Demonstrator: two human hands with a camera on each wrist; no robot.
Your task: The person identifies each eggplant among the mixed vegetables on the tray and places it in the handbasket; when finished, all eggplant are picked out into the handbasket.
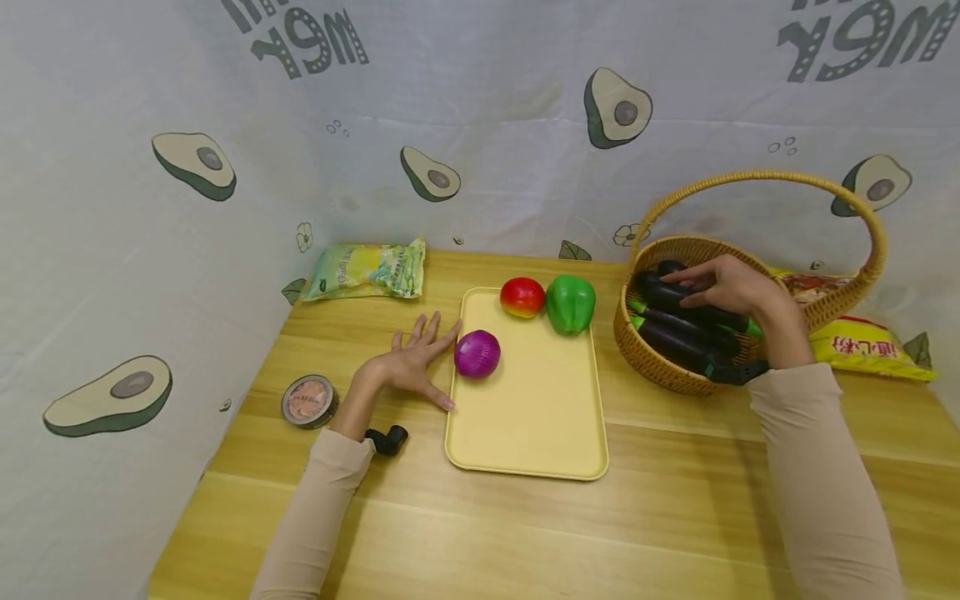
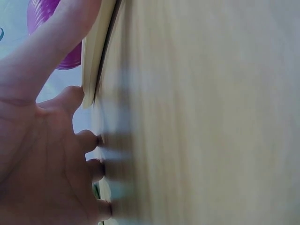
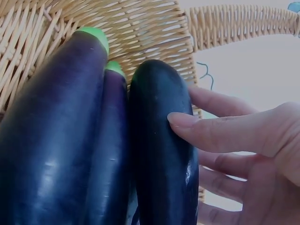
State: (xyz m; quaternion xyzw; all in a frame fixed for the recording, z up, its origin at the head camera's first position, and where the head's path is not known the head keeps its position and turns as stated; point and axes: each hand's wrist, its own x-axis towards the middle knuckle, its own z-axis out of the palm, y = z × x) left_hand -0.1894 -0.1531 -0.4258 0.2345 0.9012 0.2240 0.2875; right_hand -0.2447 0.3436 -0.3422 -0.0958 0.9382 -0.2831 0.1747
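My left hand (image 1: 405, 367) rests with fingers spread at the left edge of a yellow tray (image 1: 540, 408). Its thumb and index finger lie by the rim, and the other fingertips (image 2: 96, 169) press on the wooden table. Just inside that edge sits a purple onion (image 1: 477, 354). A red-and-yellow mango (image 1: 522, 297) and a green bell pepper (image 1: 572, 304) lie at the tray's far end. Over at the right, my right hand (image 1: 738, 292) reaches into a wicker basket (image 1: 624, 337) and grips a dark eggplant (image 3: 161, 140) between thumb and fingers. More eggplants (image 3: 56, 136) lie beside it.
The basket's tall handle (image 1: 757, 176) arches over the right hand. A round can (image 1: 309, 401) stands left of the left wrist. Behind it lies a green-and-yellow packet (image 1: 367, 271); a yellow packet (image 1: 862, 346) is behind the basket. A printed cloth (image 1: 510, 175) hangs along the back.
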